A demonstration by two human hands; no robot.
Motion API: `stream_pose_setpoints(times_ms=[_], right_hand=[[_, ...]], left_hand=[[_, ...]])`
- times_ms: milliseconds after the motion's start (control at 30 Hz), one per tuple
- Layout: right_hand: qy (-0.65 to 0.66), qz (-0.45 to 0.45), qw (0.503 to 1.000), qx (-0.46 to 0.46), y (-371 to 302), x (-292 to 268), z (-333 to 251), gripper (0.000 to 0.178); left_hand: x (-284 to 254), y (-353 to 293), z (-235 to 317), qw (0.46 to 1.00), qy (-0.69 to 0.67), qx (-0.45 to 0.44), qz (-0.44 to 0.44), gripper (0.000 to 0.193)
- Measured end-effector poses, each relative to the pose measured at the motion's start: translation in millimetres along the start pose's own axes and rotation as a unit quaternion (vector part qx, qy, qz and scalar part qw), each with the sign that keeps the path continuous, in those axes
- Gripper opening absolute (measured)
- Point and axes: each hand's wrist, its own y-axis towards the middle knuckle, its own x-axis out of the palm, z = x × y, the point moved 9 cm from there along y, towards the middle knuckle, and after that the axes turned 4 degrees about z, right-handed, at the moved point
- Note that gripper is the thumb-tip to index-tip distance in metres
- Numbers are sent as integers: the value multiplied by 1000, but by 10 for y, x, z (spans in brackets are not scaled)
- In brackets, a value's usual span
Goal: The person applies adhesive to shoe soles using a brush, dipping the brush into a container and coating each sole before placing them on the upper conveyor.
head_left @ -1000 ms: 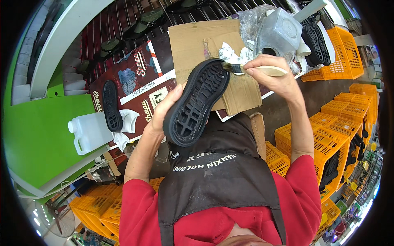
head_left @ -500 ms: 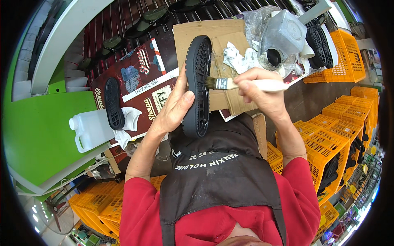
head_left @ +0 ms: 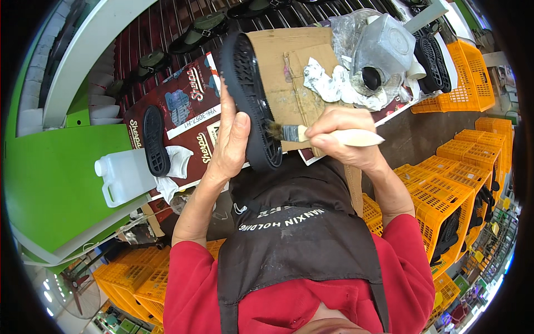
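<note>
My left hand [head_left: 232,142] holds a black rubber shoe sole [head_left: 251,100] by its outer left side, thumb toward me. The sole's hollow, ribbed inner face is turned to the right, and its top end leans left. My right hand [head_left: 346,136] grips the pale handle of a flat paintbrush [head_left: 291,133]. The brush's bristles touch the inside of the sole near its lower end. Beneath lies a piece of brown cardboard [head_left: 311,44] with stains on it. A second black sole [head_left: 154,139] rests to the left, partly on a white cloth [head_left: 178,161].
A white plastic jug [head_left: 127,178] stands at the left by a green panel [head_left: 61,183]. At the right are a clear plastic container [head_left: 384,47], a crumpled white cloth [head_left: 328,83] and more soles [head_left: 433,64]. Black shoes [head_left: 200,33] sit on the rack behind; orange crates [head_left: 445,189] are stacked right.
The sole has tilted, its top end swinging left and its inner face turning more upward. The brush has moved slightly left and down, toward the sole's lower end.
</note>
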Motion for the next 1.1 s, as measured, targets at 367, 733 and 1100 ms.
stream_pose_setpoints(times_ms=[367,733,1100], right_hand=[[-83,65,994,35,8,-354,157,6],[0,126,991,54,7,-472,204,9],[1,84,997,2,-48,-220,9,19]], left_hand=[[-249,-32,37,999,9,-46,-17,84],[20,-121,557,944,205,257,-4,86],[-9,-272,457,823,308,469,86,69]])
